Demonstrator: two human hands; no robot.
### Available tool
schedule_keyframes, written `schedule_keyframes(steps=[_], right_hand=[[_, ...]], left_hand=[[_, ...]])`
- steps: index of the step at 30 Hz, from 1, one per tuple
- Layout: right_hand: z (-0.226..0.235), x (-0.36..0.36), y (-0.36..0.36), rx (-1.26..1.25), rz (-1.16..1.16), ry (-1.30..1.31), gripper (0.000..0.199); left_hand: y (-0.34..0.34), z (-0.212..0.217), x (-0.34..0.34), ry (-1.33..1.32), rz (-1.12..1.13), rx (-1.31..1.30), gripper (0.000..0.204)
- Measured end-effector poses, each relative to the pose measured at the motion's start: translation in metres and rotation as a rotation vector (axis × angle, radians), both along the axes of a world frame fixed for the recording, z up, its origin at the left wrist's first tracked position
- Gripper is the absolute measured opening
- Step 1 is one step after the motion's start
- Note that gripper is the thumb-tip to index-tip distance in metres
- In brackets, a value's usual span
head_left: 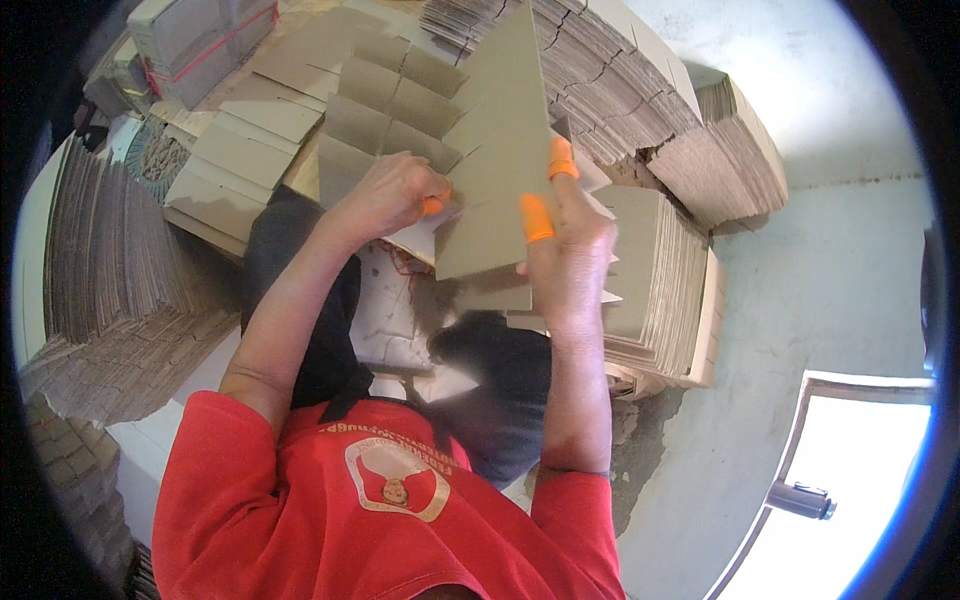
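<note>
A cardboard divider [495,170] with slotted strips stands tilted in front of me, its large flat panel turned toward my right side. My right hand [570,245] grips the right edge of this panel, with orange finger covers on the thumb and a finger. Curled fingers of my left hand [395,195], one with an orange cover, close at the panel's left side where crossing strips [385,105] meet it. What exactly the left fingertips pinch is partly hidden. Pointed strip ends show behind my right hand.
Flat cardboard pieces [245,150] lie to the left of the divider. Tall cardboard stacks stand at the far left [110,250], at the back [610,80] and on the right [650,280]. A tied grey bundle [200,45] sits at the back left. A pale wall [830,260] rises on the right.
</note>
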State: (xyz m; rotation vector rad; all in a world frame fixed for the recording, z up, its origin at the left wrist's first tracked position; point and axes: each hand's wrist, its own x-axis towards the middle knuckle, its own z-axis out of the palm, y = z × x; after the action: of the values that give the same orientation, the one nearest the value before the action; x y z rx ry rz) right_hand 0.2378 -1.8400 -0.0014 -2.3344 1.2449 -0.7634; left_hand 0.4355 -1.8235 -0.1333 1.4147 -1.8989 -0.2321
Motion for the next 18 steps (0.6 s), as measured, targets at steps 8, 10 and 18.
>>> schedule_keyframes(steps=[8,10,18], right_hand=[[-0.057,0.002,-0.006,-0.072,0.163,-0.044,0.048],[-0.049,0.008,-0.004,-0.034,0.165,-0.052,0.041],[-0.112,0.008,-0.007,-0.050,0.262,0.305,0.054]], left_hand=[[-0.005,-0.002,-0.002,-0.073,0.035,-0.004,0.020],[-0.005,-0.006,0.002,-0.055,0.024,0.006,0.021],[-0.010,-0.005,-0.001,-0.153,0.012,0.050,0.009]])
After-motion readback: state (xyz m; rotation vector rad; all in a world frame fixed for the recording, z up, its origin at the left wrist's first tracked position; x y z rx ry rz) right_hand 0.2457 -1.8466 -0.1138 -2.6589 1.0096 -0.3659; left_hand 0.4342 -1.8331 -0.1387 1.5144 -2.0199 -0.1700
